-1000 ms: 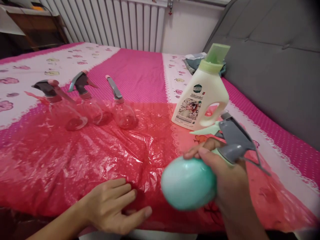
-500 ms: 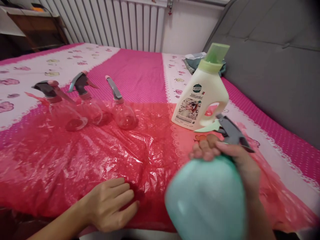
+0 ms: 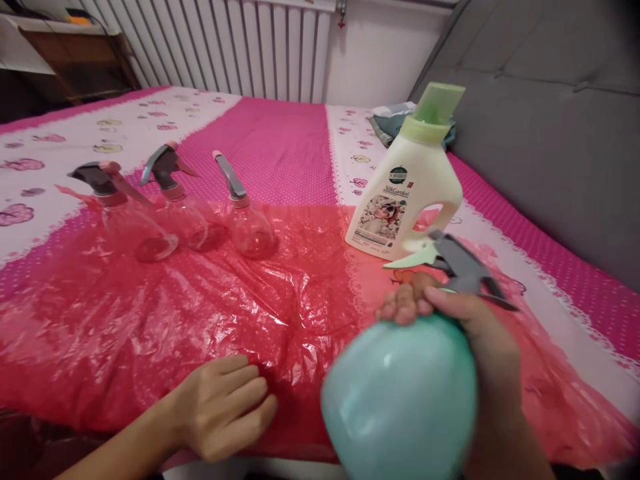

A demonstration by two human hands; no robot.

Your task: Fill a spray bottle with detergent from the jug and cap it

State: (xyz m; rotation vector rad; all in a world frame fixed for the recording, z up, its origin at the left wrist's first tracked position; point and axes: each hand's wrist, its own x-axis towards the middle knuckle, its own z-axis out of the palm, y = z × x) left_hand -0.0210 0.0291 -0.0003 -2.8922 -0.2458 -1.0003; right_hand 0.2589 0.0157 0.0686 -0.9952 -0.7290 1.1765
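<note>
My right hand (image 3: 465,327) is wrapped round the neck of a teal spray bottle (image 3: 400,400). The bottle is tilted with its rounded base toward me, and its grey trigger head (image 3: 463,263) with a pale green lever points away. My left hand (image 3: 225,407) rests loosely curled on the red plastic sheet (image 3: 200,320), with nothing seen in it. Beyond the spray bottle stands a cream detergent bottle (image 3: 425,173) with a green cap. Three clear pink spray bottles stand at the left: one (image 3: 130,227), a second (image 3: 183,217) and a third (image 3: 250,227).
Under the plastic lies a pink and white patterned bedspread (image 3: 280,147). A grey padded headboard (image 3: 550,120) rises along the right. Folded cloth (image 3: 387,127) lies behind the detergent bottle. At the back are a white radiator (image 3: 250,47) and a brown cabinet (image 3: 85,60).
The teal spray bottle has swung slightly: its base moved a little left, its trigger head slightly right and down. My left hand stays in place.
</note>
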